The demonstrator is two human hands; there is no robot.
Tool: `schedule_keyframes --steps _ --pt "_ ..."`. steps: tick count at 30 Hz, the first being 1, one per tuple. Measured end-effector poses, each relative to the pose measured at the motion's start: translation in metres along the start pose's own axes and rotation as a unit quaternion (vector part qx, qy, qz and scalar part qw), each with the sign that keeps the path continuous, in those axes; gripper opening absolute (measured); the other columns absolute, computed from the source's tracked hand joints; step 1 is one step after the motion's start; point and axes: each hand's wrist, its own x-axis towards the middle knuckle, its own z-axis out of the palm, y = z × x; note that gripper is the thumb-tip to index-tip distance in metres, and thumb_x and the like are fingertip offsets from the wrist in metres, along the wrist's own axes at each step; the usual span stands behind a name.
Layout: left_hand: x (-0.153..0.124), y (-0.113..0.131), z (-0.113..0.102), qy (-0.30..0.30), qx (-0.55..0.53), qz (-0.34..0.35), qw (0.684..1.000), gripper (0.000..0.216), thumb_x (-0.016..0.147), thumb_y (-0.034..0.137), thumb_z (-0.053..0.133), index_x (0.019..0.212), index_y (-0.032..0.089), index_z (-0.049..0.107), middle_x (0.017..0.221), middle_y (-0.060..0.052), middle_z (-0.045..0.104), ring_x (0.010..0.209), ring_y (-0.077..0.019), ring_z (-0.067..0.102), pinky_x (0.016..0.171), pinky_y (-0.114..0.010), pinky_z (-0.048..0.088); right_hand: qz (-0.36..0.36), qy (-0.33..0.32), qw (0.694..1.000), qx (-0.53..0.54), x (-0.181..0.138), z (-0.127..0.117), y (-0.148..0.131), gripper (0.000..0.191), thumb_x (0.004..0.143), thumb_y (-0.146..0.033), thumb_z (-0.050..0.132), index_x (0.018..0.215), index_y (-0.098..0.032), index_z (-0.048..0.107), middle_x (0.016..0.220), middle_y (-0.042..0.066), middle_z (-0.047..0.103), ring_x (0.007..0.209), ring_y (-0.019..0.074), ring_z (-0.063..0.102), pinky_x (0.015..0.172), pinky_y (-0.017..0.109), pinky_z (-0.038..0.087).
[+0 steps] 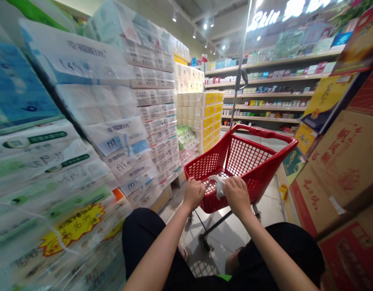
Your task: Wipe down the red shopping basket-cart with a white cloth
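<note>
A red plastic shopping cart stands in the aisle in front of me; nothing shows inside its basket. My left hand is closed around the cart's near rim. My right hand is closed on the same rim a little to the right, with a crumpled white tissue pinched under its fingers, sticking out between the two hands. Both bare forearms reach forward from the bottom of the view.
Tall stacks of wrapped toilet paper packs crowd the left side. Brown and red cardboard boxes are piled on the right. Product shelves run across the far end. A metal pole rises behind the cart. Grey tiled floor continues ahead.
</note>
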Motion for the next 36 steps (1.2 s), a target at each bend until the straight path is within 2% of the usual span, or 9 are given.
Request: schedule_keyframes --steps 4,7,11,19,22,25,29,32,36 --pt "0.000 0.001 0.002 -0.005 -0.005 0.008 1.000 0.033 0.092 0.021 0.036 0.065 0.020 0.054 0.070 -0.001 0.056 0.075 -0.0174 0.049 0.100 -0.041 0.032 -0.061 -0.046 0.996 0.036 -0.010 -0.002 -0.037 0.031 0.095 -0.038 0.043 0.120 -0.025 0.056 0.113 0.006 0.062 0.115 0.0243 0.045 0.108 0.042 0.022" --pt "-0.001 -0.002 0.002 -0.018 -0.016 0.017 1.000 0.032 0.092 0.021 0.036 0.065 0.020 0.054 0.071 -0.001 0.057 0.076 -0.0174 0.050 0.100 -0.040 0.032 -0.085 -0.077 0.992 0.048 -0.008 -0.004 -0.041 0.027 0.096 -0.040 0.043 0.114 -0.026 0.059 0.106 0.004 0.064 0.109 0.0215 0.048 0.103 0.039 0.025" --pt "-0.001 -0.004 0.000 -0.038 -0.024 0.035 0.998 0.037 0.095 0.024 0.033 0.065 0.020 0.055 0.071 0.000 0.057 0.076 -0.0154 0.049 0.102 -0.039 0.030 -0.117 -0.100 0.988 0.033 0.002 -0.002 -0.018 0.024 0.096 -0.040 0.044 0.098 -0.027 0.064 0.093 0.001 0.066 0.097 0.0181 0.052 0.095 0.036 0.029" --pt "0.008 -0.015 -0.006 -0.063 -0.027 0.042 0.997 0.044 0.097 0.024 0.029 0.059 0.018 0.050 0.067 0.003 0.053 0.072 -0.0121 0.047 0.104 -0.037 0.028 -0.078 -0.051 0.995 -0.043 0.013 -0.011 0.070 0.029 0.098 -0.039 0.038 0.109 -0.027 0.062 0.114 0.002 0.065 0.112 0.0198 0.050 0.106 0.039 0.023" --pt "0.009 -0.020 -0.009 -0.067 -0.030 0.035 0.997 0.047 0.098 0.026 0.027 0.059 0.018 0.052 0.067 0.003 0.053 0.072 -0.0118 0.048 0.107 -0.038 0.025 -0.078 -0.034 0.994 -0.073 0.014 -0.013 0.092 0.031 0.098 -0.038 0.037 0.115 -0.027 0.060 0.119 0.003 0.063 0.117 0.0206 0.048 0.111 0.041 0.019" --pt "0.008 -0.019 -0.015 -0.077 -0.027 0.021 0.996 0.046 0.099 0.035 0.031 0.064 0.019 0.057 0.070 0.003 0.056 0.078 -0.0133 0.051 0.112 -0.043 0.020 -0.067 -0.025 0.994 -0.087 0.013 -0.009 0.095 0.032 0.097 -0.037 0.038 0.119 -0.027 0.059 0.121 0.003 0.061 0.120 0.0212 0.045 0.112 0.042 0.019" --pt "0.005 -0.001 -0.021 -0.061 -0.023 0.016 0.998 0.037 0.090 0.055 0.048 0.085 0.023 0.065 0.090 0.000 0.062 0.097 -0.0189 0.054 0.114 -0.049 0.013 -0.055 -0.036 0.995 -0.081 0.013 -0.005 0.087 0.031 0.097 -0.038 0.039 0.118 -0.028 0.059 0.120 0.003 0.061 0.119 0.0224 0.045 0.110 0.041 0.024" --pt "0.002 0.017 -0.017 -0.029 -0.004 0.025 0.999 0.035 0.089 0.054 0.051 0.097 0.023 0.064 0.099 -0.003 0.064 0.100 -0.0205 0.054 0.112 -0.047 0.021 -0.047 -0.041 0.995 -0.075 0.015 -0.006 0.082 0.031 0.096 -0.038 0.040 0.119 -0.028 0.059 0.117 0.004 0.062 0.117 0.0234 0.045 0.107 0.041 0.027" --pt "0.002 0.021 -0.007 -0.021 0.024 0.006 0.999 0.033 0.097 0.043 0.041 0.086 0.021 0.063 0.083 -0.003 0.065 0.082 -0.0185 0.055 0.092 -0.038 0.037 -0.048 -0.044 0.995 -0.071 0.019 -0.005 0.068 0.030 0.096 -0.036 0.042 0.120 -0.028 0.059 0.116 0.005 0.062 0.116 0.0248 0.045 0.106 0.042 0.026"
